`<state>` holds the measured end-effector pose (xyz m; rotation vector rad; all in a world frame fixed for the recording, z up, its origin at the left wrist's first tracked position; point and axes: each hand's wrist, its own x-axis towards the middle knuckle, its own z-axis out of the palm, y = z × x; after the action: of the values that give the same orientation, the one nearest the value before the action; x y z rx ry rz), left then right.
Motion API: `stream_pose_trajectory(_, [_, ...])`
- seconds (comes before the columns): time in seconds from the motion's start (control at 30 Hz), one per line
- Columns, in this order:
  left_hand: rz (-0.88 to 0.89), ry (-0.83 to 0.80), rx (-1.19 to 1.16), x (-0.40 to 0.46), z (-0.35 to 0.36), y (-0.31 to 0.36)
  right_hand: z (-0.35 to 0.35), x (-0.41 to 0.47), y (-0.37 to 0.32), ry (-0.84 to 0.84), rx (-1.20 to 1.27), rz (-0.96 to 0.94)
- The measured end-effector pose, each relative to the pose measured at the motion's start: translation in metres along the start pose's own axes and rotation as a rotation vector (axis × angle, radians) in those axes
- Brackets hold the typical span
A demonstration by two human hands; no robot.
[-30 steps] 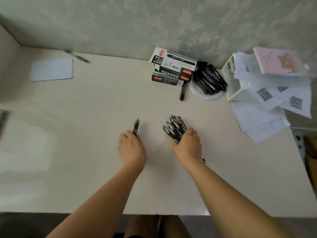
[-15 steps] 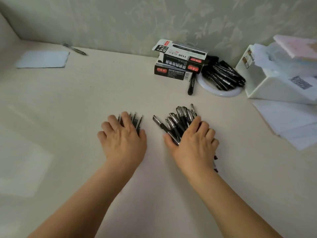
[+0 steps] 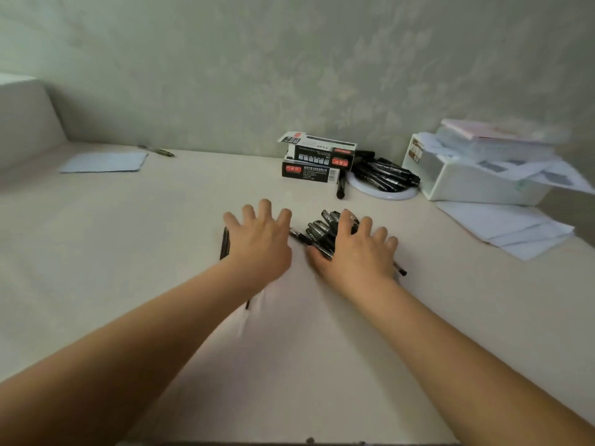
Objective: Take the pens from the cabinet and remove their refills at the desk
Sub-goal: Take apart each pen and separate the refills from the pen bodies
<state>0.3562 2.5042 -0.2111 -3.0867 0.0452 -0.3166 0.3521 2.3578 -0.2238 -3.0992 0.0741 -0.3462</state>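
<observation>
A heap of several black pens [image 3: 322,231] lies on the cream desk [image 3: 128,239] near its middle. My right hand [image 3: 357,252] lies flat on that heap with fingers spread and straight, hiding much of it. My left hand [image 3: 260,239] is spread flat just to the left, over a small bundle of thin dark refills [image 3: 224,243] that peeks out beside the thumb side. Neither hand grips anything.
Two stacked pen boxes [image 3: 317,159] stand at the wall, with a lone pen [image 3: 340,188] in front and more black pens on a white ring [image 3: 384,178]. A white bin with papers [image 3: 467,178] is right; loose sheets [image 3: 505,230], a blue paper [image 3: 103,162] and a pen [image 3: 157,151] lie about.
Both hands went from curled around pens and refills to flat with spread fingers, letting them lie on the desk. The view tilted up toward the wall.
</observation>
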Motion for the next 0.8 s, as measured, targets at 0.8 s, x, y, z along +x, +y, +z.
stream_pose_trajectory(0.8, [0.105, 0.261, -0.415, 0.008, 0.018, -0.007, -0.004, 0.031, -0.006, 0.170, 0.393, -0.258])
